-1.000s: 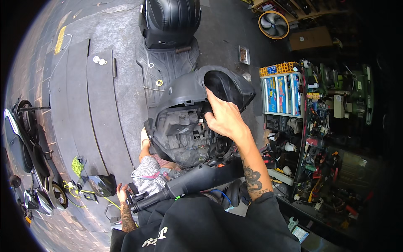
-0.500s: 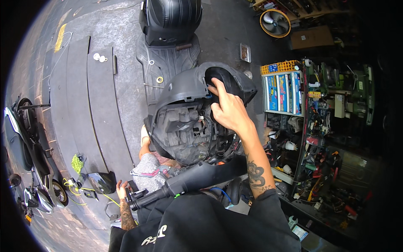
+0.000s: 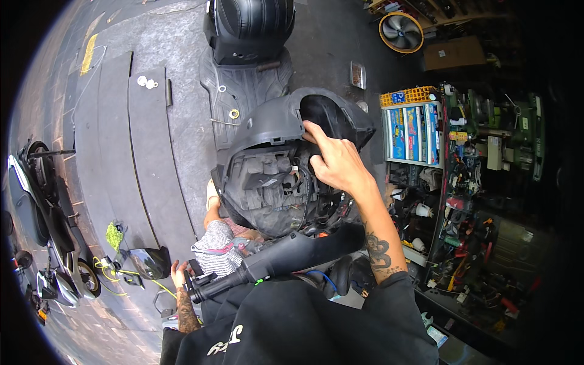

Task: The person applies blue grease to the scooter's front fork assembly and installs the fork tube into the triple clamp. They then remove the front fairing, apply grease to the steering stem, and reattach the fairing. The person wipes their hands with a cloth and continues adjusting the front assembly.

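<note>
A black plastic scooter cover with a large rounded opening leans over the scooter's exposed front body, where wiring and dark moulded parts show. At the inner edge of that opening is my right hand. Its index finger reaches out to the cover's rim, the thumb stands apart, and the other fingers are partly hidden. My left hand is at the far end of the handlebar, beside the black grip, with fingers apart. Pliers with red handles lie on grey striped cloth beside the handlebar.
Beyond the cover are the footboard, with a tape roll on it, and the black seat. A cluttered tool shelf stands at right. On the left are a mirror, yellow cord and a parked motorbike.
My right index finger has drawn back from inside the cover's opening to its near rim. The left hand stays beside the handlebar grip.
</note>
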Motion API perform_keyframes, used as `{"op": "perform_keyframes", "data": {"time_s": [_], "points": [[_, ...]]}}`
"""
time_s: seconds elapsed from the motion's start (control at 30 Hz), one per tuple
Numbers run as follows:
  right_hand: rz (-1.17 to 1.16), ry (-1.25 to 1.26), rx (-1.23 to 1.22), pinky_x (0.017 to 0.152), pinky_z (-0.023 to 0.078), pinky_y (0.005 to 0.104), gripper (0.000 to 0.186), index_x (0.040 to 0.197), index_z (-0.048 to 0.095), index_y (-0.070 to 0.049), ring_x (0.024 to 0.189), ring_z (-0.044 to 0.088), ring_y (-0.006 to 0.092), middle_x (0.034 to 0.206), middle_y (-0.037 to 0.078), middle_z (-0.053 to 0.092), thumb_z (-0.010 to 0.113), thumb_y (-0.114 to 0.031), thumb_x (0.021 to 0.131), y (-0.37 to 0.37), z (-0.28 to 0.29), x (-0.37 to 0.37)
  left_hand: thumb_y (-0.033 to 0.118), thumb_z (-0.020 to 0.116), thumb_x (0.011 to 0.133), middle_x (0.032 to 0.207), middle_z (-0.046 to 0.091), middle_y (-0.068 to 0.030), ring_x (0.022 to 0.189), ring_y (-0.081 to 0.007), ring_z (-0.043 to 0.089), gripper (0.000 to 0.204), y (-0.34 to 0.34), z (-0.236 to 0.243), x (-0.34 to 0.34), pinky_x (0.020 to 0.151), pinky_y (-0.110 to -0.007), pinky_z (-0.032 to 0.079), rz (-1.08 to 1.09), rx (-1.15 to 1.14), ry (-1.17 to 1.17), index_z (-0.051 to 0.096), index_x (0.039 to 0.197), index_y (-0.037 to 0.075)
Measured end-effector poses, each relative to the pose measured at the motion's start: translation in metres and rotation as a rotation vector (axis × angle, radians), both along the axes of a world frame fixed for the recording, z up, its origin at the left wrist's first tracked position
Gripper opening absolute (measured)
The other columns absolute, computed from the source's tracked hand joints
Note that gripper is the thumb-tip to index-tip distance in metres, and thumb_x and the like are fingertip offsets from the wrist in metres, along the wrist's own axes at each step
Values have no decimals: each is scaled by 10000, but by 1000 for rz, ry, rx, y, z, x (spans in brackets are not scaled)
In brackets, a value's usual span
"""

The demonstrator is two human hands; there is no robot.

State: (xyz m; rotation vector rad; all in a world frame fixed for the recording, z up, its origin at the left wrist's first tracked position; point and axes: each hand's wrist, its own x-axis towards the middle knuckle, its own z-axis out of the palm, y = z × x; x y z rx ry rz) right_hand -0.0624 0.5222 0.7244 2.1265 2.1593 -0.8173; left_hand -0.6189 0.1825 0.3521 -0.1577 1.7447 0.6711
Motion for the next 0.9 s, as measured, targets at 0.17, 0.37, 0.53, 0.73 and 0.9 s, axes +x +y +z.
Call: {"op": "perform_keyframes", "data": {"time_s": [0.17,0.37,0.53,0.73,0.9], "points": [[8,74,56,969,568,493,714,1505,433,-35,1054,722,432,1335,214,707,546,-81,801,0,6,7,54,776,876,1034,687,-170,729,-290,703,688,1,7,0,578,-405,583,34,-3,18,442,1476,102],[-36,53,102,959,573,492,661,1466,485,-43,1033,729,429,1300,203,728,534,-61,807,-6,8,9,53,773,875,1081,678,-194,737,-304,710,678,2,11,1,588,-418,596,52,7,23,446,1467,103],[-19,-40,101,977,566,497,645,1463,489,-38,1087,714,437,1295,210,728,536,-62,820,-5,3,11,55,776,877,1068,663,-172,740,-301,710,663,3,9,2,590,-407,597,34,-4,27,457,1457,96],[-23,63,101,952,570,483,660,1466,485,-23,1050,726,441,1297,225,723,550,-62,810,-9,10,8,58,780,875,1042,672,-169,731,-299,707,665,-3,4,0,567,-405,583,49,-3,31,460,1456,102],[-30,179,69,913,564,475,690,1486,468,-8,963,735,451,1315,257,705,554,-62,804,-9,10,2,97,733,882,1230,710,-195,845,-324,719,715,-4,0,4,592,-387,586,-28,-21,45,436,1532,105]]}}
